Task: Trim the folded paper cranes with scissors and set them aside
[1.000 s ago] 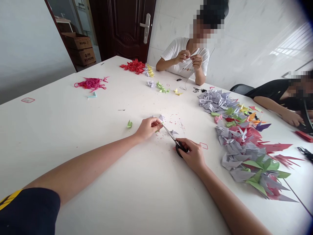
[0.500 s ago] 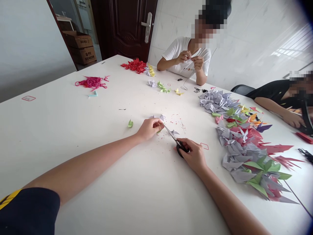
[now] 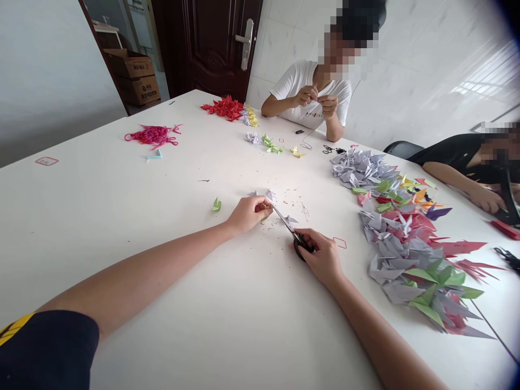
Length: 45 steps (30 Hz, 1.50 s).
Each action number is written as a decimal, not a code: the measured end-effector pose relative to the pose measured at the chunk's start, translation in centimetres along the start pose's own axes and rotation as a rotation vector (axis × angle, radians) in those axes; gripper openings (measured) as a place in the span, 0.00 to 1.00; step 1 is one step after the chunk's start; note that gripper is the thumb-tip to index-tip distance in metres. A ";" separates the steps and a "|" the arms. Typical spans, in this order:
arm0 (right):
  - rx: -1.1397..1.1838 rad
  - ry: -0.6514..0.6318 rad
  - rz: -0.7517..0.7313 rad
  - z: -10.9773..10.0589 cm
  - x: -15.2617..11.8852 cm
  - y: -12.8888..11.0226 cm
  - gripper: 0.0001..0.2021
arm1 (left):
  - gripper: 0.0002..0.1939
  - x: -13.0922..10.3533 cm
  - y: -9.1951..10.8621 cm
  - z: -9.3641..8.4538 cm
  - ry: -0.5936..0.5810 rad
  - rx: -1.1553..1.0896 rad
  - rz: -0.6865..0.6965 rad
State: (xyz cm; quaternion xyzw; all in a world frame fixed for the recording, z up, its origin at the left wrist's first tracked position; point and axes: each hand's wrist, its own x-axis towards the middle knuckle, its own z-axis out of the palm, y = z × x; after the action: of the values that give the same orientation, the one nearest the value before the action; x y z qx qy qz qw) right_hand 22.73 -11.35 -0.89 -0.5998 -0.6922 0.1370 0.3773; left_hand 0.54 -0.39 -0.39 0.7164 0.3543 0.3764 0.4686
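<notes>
One tangled heap of bright pink strands (image 3: pixel 153 136) lay at left on the white table (image 3: pixel 170 319), a small green folded-paper piece (image 3: pixel 216 205) nearer the middle. The left hand (image 3: pixel 248 214) pinched a sliver of green paper (image 3: pixel 265 218) — right at the tips of slim, black-handled metal scissors (image 3: pixel 293 233). The right hand (image 3: pixel 324 255) curled closed around the handles; the blades' gap could not be told. Farther right spread a long pile of lilac, pink and green folded paper (image 3: pixel 410 244).
</notes>
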 end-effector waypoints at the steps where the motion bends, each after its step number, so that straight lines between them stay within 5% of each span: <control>1: 0.000 0.001 0.002 0.0 0.0 0.0 0.12 | 0.09 0.0 0.0 0.0 0.001 0.003 -0.003; 45: 0.002 -0.026 0.047 -0.1 0.0 0.2 0.12 | 0.06 -0.3 0.7 0.2 -0.019 0.079 -0.012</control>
State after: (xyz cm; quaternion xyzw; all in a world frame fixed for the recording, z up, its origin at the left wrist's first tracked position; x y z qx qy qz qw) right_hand 22.92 -11.35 -0.94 -0.6136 -0.6826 0.1545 0.3656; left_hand 0.66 -0.96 0.17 0.7357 0.3687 0.3525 0.4456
